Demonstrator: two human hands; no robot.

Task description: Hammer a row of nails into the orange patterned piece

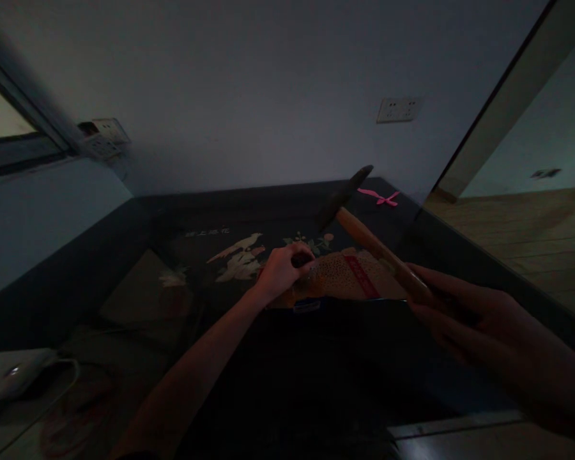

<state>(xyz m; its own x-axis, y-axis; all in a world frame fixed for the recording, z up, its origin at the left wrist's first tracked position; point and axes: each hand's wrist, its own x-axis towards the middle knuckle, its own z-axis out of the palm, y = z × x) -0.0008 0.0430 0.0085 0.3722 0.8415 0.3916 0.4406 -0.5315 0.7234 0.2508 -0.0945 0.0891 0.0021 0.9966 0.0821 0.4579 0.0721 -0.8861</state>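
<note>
My right hand point(479, 319) is closed around the wooden handle of a hammer point(378, 249). The dark metal head is raised at the upper left end of the handle, above the tabletop. My left hand point(285, 271) rests with curled fingers, thumb and fingertips together, at a tan, speckled flat piece point(333, 275) with a red band across it. Whatever those fingers pinch, if anything, is too dark to make out. A small blue label point(306, 306) shows at the near edge of the tan piece.
The dark tabletop point(172, 211) has a painted bird and flowers point(242, 255). A pink ribbon-like thing point(383, 199) lies at its far right corner. A white device with a cord point(16, 374) sits at the near left. Behind is a wall with a socket point(398, 110).
</note>
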